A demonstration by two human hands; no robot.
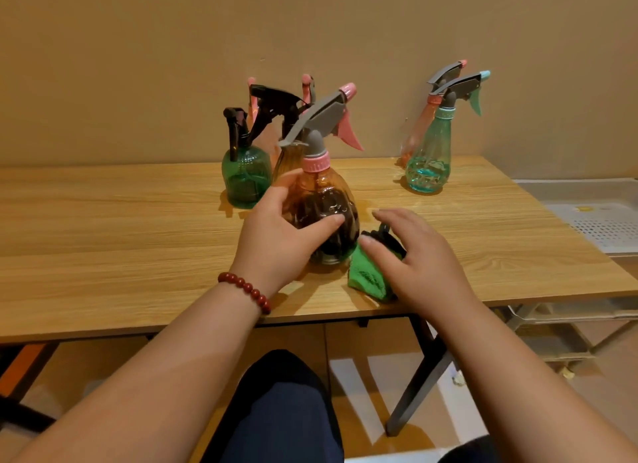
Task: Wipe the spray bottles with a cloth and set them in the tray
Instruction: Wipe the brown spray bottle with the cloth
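Note:
An amber spray bottle (pixel 326 200) with a grey head and pink trigger stands upright near the table's front edge. My left hand (pixel 281 236) wraps around its body. A green cloth (pixel 367 276) lies on the table just right of that bottle. My right hand (pixel 411 255) hovers over the cloth with fingers spread, touching or nearly touching it. Behind stand a green bottle with a black sprayer (pixel 243 176) and more bottles partly hidden. At the back right are a teal bottle (pixel 429 162) and a pink one (pixel 416 134).
A white perforated tray (pixel 600 224) sits off the table's right edge, on a rack with lower shelves. The wooden table (pixel 103 241) meets a beige wall at the back. My knee and a dark table leg show below the front edge.

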